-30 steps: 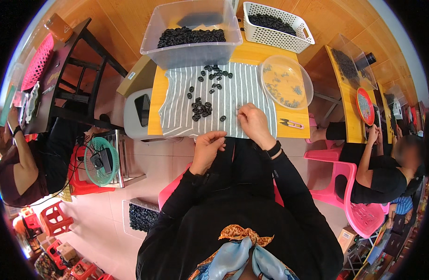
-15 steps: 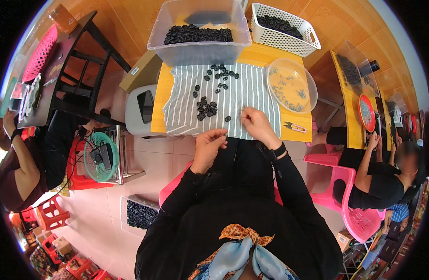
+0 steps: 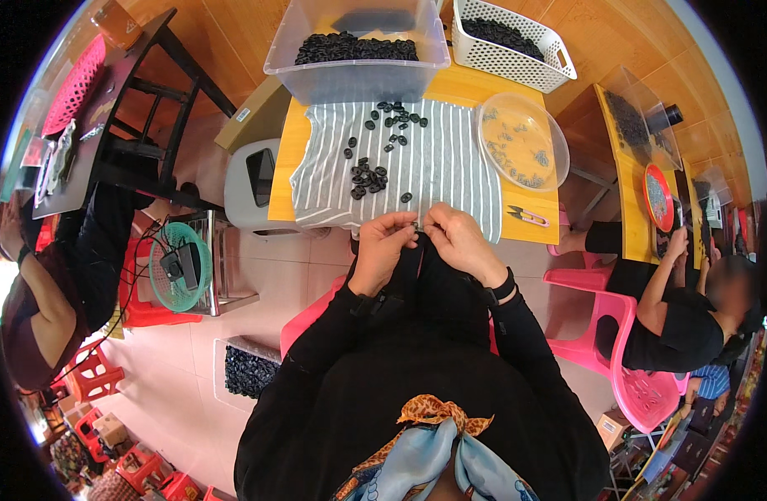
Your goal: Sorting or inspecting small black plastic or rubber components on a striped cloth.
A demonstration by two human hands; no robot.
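Observation:
My left hand (image 3: 384,255) and my right hand (image 3: 465,244) meet at the front edge of the table, above my lap. Both are closed, thumbs and fingers pinched together. Whatever tiny thing sits between the fingertips is too small to make out. Just beyond them, a grey and white striped cloth (image 3: 452,159) covers much of the table. Small black oval pieces with openings lie on it: a tight cluster (image 3: 368,179), a looser group (image 3: 398,115) farther back, and a single piece (image 3: 406,198) closest to my hands.
A clear bin (image 3: 358,83) of black pieces and a white perforated basket (image 3: 517,65) stand at the back. To the right are a round clear tray (image 3: 557,167) with small metallic bits and pink-handled thread snips (image 3: 529,216). Two people sit at neighbouring tables, left and right.
My right hand has come left and down off the cloth to meet my left hand at the fingertips. The left hand has shifted slightly right. The view has tilted a little.

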